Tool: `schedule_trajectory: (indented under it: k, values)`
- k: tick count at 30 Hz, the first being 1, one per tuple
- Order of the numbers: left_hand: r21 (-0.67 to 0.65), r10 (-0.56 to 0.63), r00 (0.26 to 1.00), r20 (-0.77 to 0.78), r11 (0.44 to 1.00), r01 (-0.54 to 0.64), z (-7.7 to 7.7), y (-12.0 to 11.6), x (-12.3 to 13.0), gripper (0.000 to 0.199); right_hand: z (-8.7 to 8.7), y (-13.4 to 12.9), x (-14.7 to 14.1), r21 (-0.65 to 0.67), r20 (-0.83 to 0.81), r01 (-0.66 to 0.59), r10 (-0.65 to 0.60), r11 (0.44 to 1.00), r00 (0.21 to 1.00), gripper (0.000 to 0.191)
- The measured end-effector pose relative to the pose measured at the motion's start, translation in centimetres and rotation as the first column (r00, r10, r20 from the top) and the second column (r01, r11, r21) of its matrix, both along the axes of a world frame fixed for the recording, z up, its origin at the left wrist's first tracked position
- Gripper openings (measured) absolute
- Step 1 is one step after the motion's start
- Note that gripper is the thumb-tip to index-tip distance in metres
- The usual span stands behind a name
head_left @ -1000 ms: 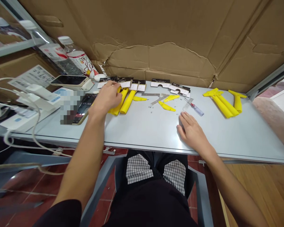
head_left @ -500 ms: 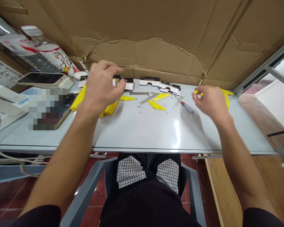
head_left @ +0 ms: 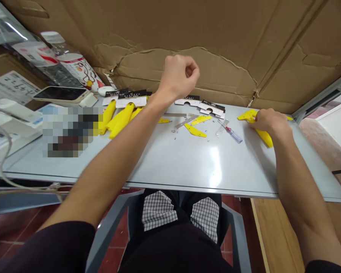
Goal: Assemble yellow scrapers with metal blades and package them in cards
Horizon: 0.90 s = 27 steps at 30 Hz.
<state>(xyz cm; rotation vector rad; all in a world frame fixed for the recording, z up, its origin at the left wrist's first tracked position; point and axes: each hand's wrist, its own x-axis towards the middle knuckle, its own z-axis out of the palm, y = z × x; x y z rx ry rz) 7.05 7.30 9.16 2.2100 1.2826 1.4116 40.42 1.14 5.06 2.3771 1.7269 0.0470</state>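
Note:
My left hand [head_left: 180,75] is raised over the back of the desk, its fingers curled in and the thumb meeting the index finger; I see nothing in it. At the far right, my right hand [head_left: 272,123] has its fingers closed on a yellow plastic handle [head_left: 263,137], partly hidden beneath the hand. More yellow plastic lies around it. Near the middle lie yellow shell pieces [head_left: 196,131], thin metal strips [head_left: 184,121] and several small screws [head_left: 175,138]. A screwdriver [head_left: 234,135] with a clear handle rests between these and my right hand.
Yellow handles with black-and-white cards [head_left: 132,99] lie left of centre, and loose cards [head_left: 211,108] stand at the back. A phone [head_left: 63,93], bottles [head_left: 74,62] and white boxes [head_left: 13,132] crowd the left. Cardboard [head_left: 216,30] walls the back.
My left hand has moved right, away from the yellow handles, and its fingers have curled in. My right hand has lowered onto the yellow plastic at the right. The view has shifted slightly.

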Motion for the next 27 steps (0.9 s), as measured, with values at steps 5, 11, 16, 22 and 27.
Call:
schedule_trajectory:
  k: [5,11,16,22,27]
  values:
    - [-0.128,-0.063,0.981,0.184,0.988,0.087,1.1,0.5,1.6,0.017,1.3,-1.9,-2.6,0.048,0.099,-0.063,0.058,0.997,0.993,0.032]
    - [-0.388,-0.222,0.947,0.233,0.871,0.300,-4.3,-4.6,0.4,0.018,2.5,-5.7,-9.7,0.286,0.045,-0.307,0.308,0.908,0.950,0.023]
    - [-0.566,-0.290,0.897,0.333,0.699,0.437,-7.4,-7.0,-2.9,0.028,-0.4,-7.3,-14.8,0.296,-0.243,-0.489,0.560,0.820,0.792,0.013]
    - [-0.593,-0.250,0.856,0.453,0.632,0.499,-8.5,-8.1,-4.5,0.029,-2.4,-8.1,-15.5,0.348,-0.682,-0.449,0.551,0.823,0.481,0.022]
    - [-0.562,-0.081,0.790,0.607,0.660,0.499,-8.6,-9.0,-4.1,0.024,-3.6,-7.4,-14.3,0.198,-0.980,-0.447,0.193,0.872,-0.058,0.030]
